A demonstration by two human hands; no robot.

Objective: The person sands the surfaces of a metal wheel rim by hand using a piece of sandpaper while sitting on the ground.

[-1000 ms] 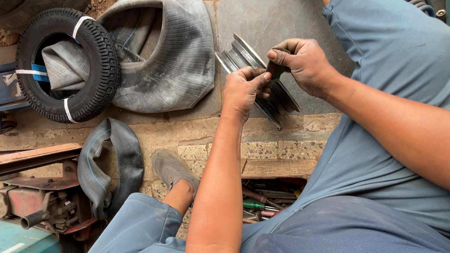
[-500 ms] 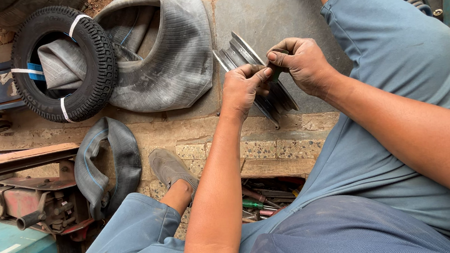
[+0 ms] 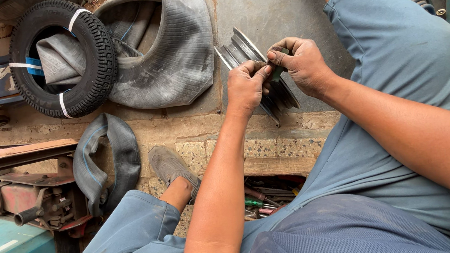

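A grey, grooved metal pulley wheel (image 3: 252,64) is held on edge above the grey stone slab (image 3: 279,7), between the knees. Its rims run diagonally from upper left to lower right. The left hand (image 3: 246,87) is curled over its near side, fingers pressed together. The right hand (image 3: 300,67) is closed, pinching a small dark part at the wheel's centre. A small black rubber tyre (image 3: 62,57) lies well apart, beyond the slab's left edge.
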